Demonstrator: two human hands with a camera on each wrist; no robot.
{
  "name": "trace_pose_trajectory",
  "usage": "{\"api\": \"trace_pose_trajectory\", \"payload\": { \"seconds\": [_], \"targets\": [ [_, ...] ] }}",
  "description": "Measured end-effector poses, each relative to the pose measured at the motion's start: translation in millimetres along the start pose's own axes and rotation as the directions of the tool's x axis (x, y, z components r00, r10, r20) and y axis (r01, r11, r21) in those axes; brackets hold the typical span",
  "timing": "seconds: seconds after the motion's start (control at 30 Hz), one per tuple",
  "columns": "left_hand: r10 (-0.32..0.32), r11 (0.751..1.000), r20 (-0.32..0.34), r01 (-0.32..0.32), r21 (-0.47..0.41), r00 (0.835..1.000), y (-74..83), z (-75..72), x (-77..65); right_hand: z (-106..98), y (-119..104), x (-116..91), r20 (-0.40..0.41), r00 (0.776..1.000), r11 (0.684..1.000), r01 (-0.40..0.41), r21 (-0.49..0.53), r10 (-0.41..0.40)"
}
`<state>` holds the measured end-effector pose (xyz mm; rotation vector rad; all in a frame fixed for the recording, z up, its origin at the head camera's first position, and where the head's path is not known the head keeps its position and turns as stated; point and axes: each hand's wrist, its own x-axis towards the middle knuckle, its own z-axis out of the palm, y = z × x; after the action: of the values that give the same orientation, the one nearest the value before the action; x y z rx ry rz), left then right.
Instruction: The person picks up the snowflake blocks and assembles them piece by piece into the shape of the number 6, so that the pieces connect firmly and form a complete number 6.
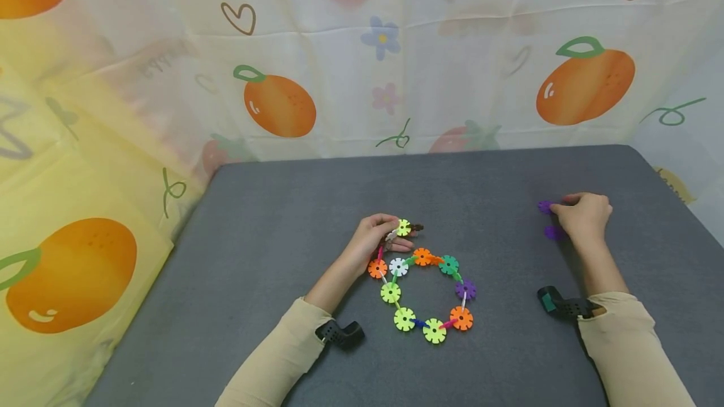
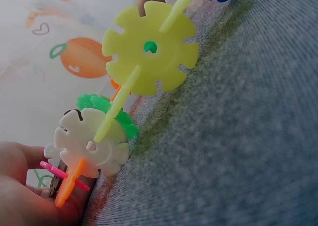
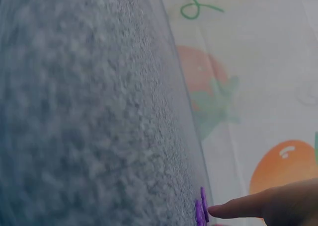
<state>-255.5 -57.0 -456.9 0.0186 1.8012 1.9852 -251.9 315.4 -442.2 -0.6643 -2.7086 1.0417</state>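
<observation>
Notched plastic snowflake discs form a ring-like chain, with a yellow-green disc (image 1: pixel 404 319) low on its left side. At the upper left end of the chain my left hand (image 1: pixel 370 240) pinches a branch of joined discs. A yellow-green disc (image 1: pixel 403 227) and a dark brown disc (image 1: pixel 417 227) stick out past its fingers. In the left wrist view, a white disc (image 2: pixel 109 156) hangs beside the fingers. Far to the right, my right hand (image 1: pixel 585 215) pinches a purple disc (image 1: pixel 545 206) between thumb and finger. A second purple disc (image 1: pixel 553 232) lies just below it.
The chain rests on a dark grey table (image 1: pixel 271 206). Behind the table hangs a pale cloth (image 1: pixel 452 80) printed with oranges and hearts, and it continues along the left side. Each wrist wears a black strap (image 1: pixel 565 305).
</observation>
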Motion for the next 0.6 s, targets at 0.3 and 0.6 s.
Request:
{"api": "trace_pose_trajectory", "payload": {
  "seconds": [0.3, 0.6],
  "targets": [
    [-0.001, 1.0, 0.013, 0.001, 0.005, 1.0, 1.0, 0.5, -1.1, -9, 1, -1, 0.09, 0.995, 0.999, 0.044, -0.008, -0.044],
    [-0.003, 1.0, 0.017, 0.003, 0.026, 1.0, 0.6, 0.9, 0.0, -11, 0, 0, 0.161, 0.986, 0.999, 0.038, -0.007, -0.036]
  ]
}}
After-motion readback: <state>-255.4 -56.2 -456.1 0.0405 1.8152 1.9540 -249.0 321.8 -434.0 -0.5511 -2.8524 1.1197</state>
